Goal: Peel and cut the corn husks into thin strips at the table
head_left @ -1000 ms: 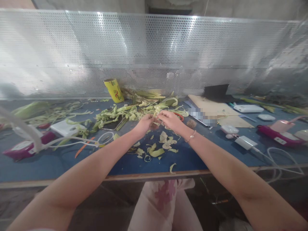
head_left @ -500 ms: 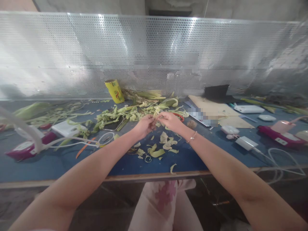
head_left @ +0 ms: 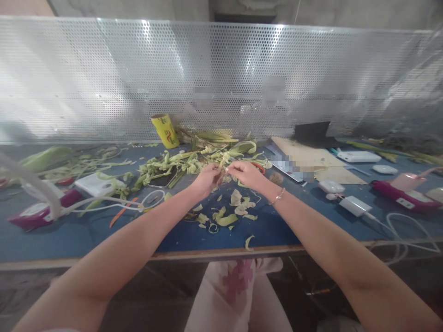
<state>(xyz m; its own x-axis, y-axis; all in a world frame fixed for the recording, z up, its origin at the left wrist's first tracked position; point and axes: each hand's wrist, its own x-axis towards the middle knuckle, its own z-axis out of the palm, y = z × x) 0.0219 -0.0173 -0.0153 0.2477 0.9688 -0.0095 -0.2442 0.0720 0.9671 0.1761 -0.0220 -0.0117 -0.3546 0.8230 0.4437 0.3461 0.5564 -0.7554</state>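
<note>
My left hand (head_left: 208, 180) and my right hand (head_left: 245, 175) work close together over the middle of the blue table, fingers bent in a pinch. Between the fingertips there seems to be a small pale plant piece, too small and blurred to name. Right behind them spreads a heap of green stalks and curled strips (head_left: 166, 165). On the table just in front of my hands lie loose pale peelings (head_left: 224, 217) and dry papery flakes (head_left: 238, 199). A bracelet (head_left: 278, 196) circles my right wrist.
A perforated metal screen (head_left: 138, 83) runs along the back. A yellow tube (head_left: 165, 131) leans there. On the left are a white box (head_left: 98, 184) and a purple power strip (head_left: 34, 214); on the right, cardboard (head_left: 308, 152), a white charger (head_left: 355, 205) with cable, and another purple strip (head_left: 398, 193).
My right fingertips have shifted slightly and come a little apart from the left ones. Both arms stay almost in place, and the things on the table have not moved.
</note>
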